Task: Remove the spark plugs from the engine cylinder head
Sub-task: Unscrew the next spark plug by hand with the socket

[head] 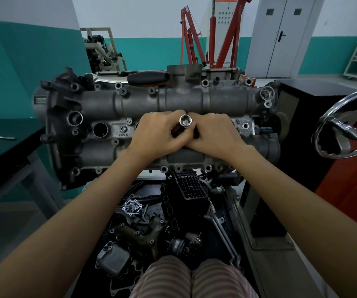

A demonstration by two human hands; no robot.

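The grey cylinder head (143, 104) lies across the middle of the view on its stand. Over its centre, my left hand (156, 134) and my right hand (214, 134) meet, both curled around a silver socket (185, 120) whose open end faces up. The socket's lower part and whatever it sits on are hidden by my fingers. An open spark plug well (100, 130) shows to the left of my hands. No spark plug is visible.
A black-handled tool (149, 78) lies on the head's far edge. A chrome handwheel (345, 127) stands at the right. Loose engine parts (151, 222) fill the tray below. A dark table (1, 143) is at the left, with a red engine crane (212, 35) behind.
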